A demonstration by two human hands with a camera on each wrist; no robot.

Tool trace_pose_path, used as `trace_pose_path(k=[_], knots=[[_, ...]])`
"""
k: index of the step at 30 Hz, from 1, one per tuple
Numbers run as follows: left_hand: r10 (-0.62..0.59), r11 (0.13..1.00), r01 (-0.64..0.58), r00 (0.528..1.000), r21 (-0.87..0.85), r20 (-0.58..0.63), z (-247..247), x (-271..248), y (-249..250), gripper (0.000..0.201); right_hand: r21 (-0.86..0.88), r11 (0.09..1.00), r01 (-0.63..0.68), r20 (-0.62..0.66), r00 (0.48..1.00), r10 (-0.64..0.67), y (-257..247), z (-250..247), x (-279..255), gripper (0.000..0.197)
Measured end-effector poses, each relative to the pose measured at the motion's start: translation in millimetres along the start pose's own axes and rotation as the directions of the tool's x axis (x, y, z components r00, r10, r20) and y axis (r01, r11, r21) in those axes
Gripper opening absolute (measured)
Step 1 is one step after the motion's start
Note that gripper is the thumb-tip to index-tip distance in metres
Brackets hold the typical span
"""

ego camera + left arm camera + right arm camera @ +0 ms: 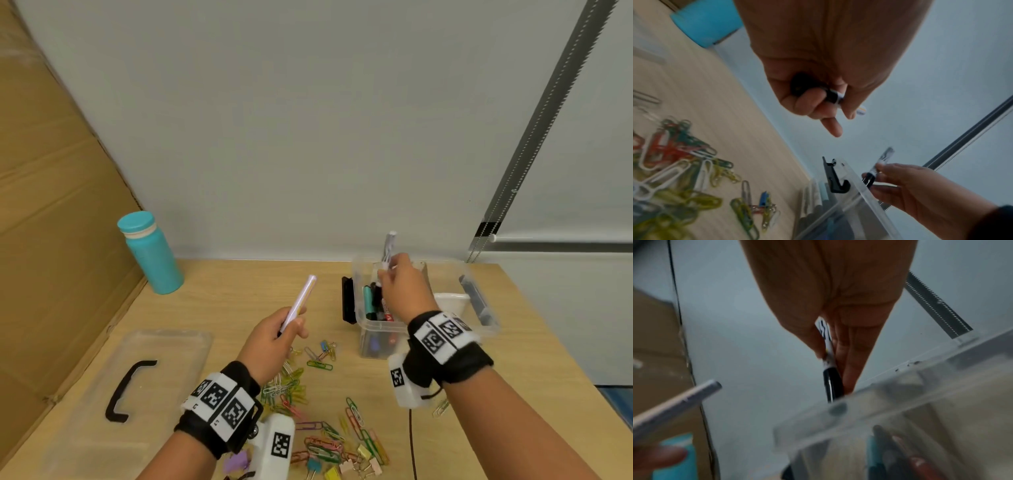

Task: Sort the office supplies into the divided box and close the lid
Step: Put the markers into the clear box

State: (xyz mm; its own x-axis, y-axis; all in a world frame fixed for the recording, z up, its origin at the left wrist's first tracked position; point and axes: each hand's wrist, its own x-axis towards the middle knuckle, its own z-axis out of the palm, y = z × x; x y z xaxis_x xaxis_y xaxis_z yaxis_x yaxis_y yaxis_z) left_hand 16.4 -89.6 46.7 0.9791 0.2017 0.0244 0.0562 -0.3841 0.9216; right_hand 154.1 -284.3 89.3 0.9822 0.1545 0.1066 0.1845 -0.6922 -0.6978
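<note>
Right grip point(400, 291) pinching a black marker point(388, 248) upright over the divided box point(479, 329) | left grip point(274, 339) grasping a white marker point(301, 299) | markers looking light, stiff, smooth; taking mid-barrel

Left hand point(274, 337) raised above the table, fingers curled round the lower end of a white marker point(298, 303), which tilts up and away; index finger sticks out loose in the left wrist view. Right hand point(404, 291) reaches forward over the clear box point(479, 329), thumb and fingertips pinching a black-capped marker point(388, 250) near upright, cap end down. Both wrists carry black straps with tag markers.
</note>
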Motion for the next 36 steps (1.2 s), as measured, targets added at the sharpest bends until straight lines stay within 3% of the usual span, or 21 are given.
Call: trace_pose_path(k=[5,8,11,13,15,18,21,24,26,32,36], knots=[[-0.083,0.996,0.085,0.995,0.027,-0.050,-7,-6,-12,0.020,-0.407,0.913,-0.016,0.233,0.965,0.121,-8,32,22,0.027],[-0.163,0.986,0.160,0.986,-0.050,-0.047,-10,-12,-14,0.021,-0.452,0.892,-0.003,0.312,0.936,0.162,-9,35,25,0.033],[-0.169,0.985,0.167,0.985,-0.045,-0.044,-11,-15,-16,0.024,-0.384,0.923,-0.029,0.334,0.928,0.167,-5,29,23,0.030],[-0.156,0.988,0.155,0.987,-0.030,-0.036,-9,-14,-20,0.033,-0.227,0.974,0.016,0.296,0.954,0.054,10,18,15,0.029],[-0.143,0.990,0.142,0.989,-0.017,-0.032,-5,-14,-22,0.045,-0.098,0.992,0.076,0.103,0.992,-0.066,29,1,-1,0.028],[-0.056,0.994,0.058,0.998,0.087,-0.026,8,-14,-10,0.050,-0.230,0.962,0.146,-0.201,0.960,-0.193,68,-24,-27,0.030],[0.083,0.963,-0.085,0.996,0.255,0.020,29,-7,18,0.050,-0.456,0.889,-0.033,-0.276,0.955,-0.107,108,-33,-43,0.047],[0.177,0.888,-0.195,0.981,0.417,0.083,59,8,49,0.058,-0.430,0.886,-0.174,-0.229,0.970,0.079,128,-32,-46,0.068],[0.158,0.797,-0.214,0.976,0.565,0.148,80,22,66,0.071,-0.396,0.903,-0.166,-0.218,0.972,0.084,132,-28,-46,0.075],[-0.099,0.483,-0.148,0.970,0.863,0.221,124,74,94,0.090,-0.375,0.912,-0.164,-0.259,0.964,0.066,135,-19,-47,0.084],[-0.242,0.360,-0.070,0.956,0.930,0.165,143,100,98,0.066,-0.362,0.918,-0.163,-0.253,0.965,0.071,134,-19,-46,0.075]])
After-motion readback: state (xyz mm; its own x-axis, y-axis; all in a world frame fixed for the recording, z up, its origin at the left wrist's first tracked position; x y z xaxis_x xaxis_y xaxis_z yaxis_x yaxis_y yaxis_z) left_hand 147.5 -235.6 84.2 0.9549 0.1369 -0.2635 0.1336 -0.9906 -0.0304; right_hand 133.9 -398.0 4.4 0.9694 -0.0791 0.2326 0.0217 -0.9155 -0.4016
